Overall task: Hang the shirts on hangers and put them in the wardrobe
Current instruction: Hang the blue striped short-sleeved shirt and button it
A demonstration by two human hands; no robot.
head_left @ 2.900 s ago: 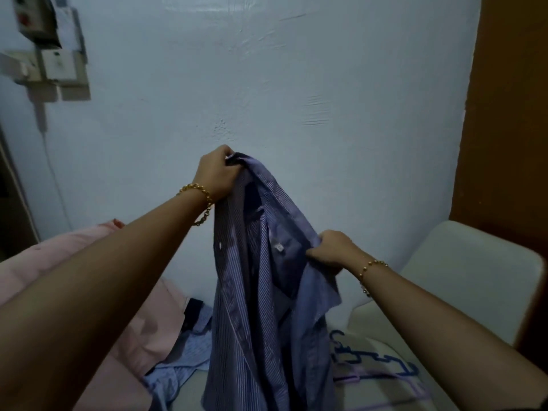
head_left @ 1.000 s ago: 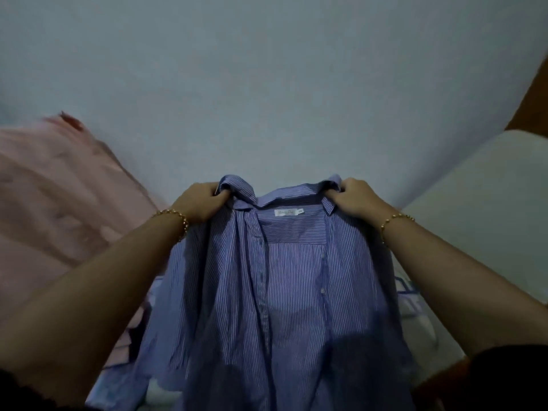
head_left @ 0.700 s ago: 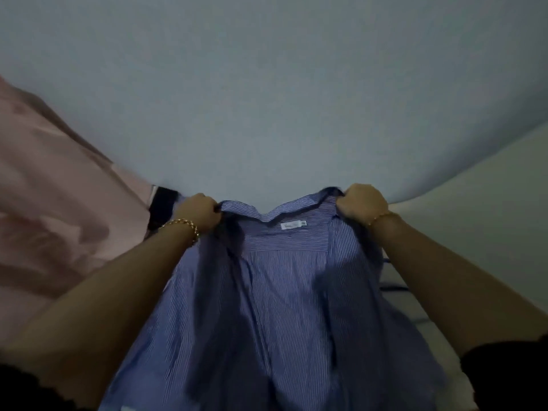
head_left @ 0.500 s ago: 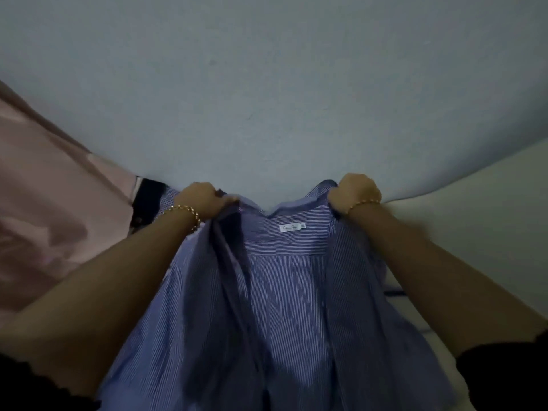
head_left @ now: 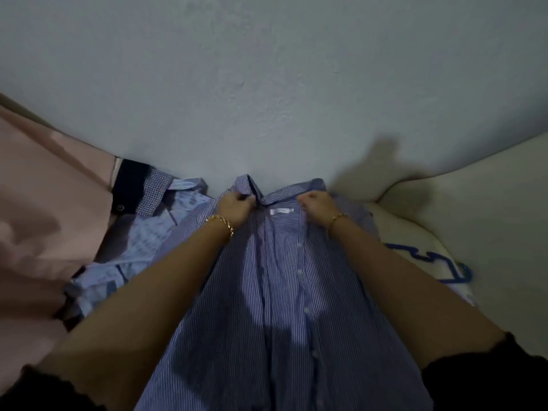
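Observation:
A blue pin-striped shirt (head_left: 284, 292) lies spread lengthwise in front of me, collar toward the wall, its white neck label showing. My left hand (head_left: 235, 207) grips the left side of the collar with curled fingers. My right hand (head_left: 315, 204) grips the right side of the collar. A blue plastic hanger (head_left: 439, 264) lies on the surface to the right of the shirt, partly hidden by my right forearm. A light blue checked shirt (head_left: 139, 244) lies crumpled to the left.
A pale painted wall (head_left: 267, 84) rises right behind the collar. Pink fabric (head_left: 44, 218) is heaped at the left with a dark garment (head_left: 129, 188) beside it. A cream cushion (head_left: 489, 218) fills the right side.
The shirt came down from being held up in the air and now lies spread on the surface. Both hands stayed on the collar and moved closer together.

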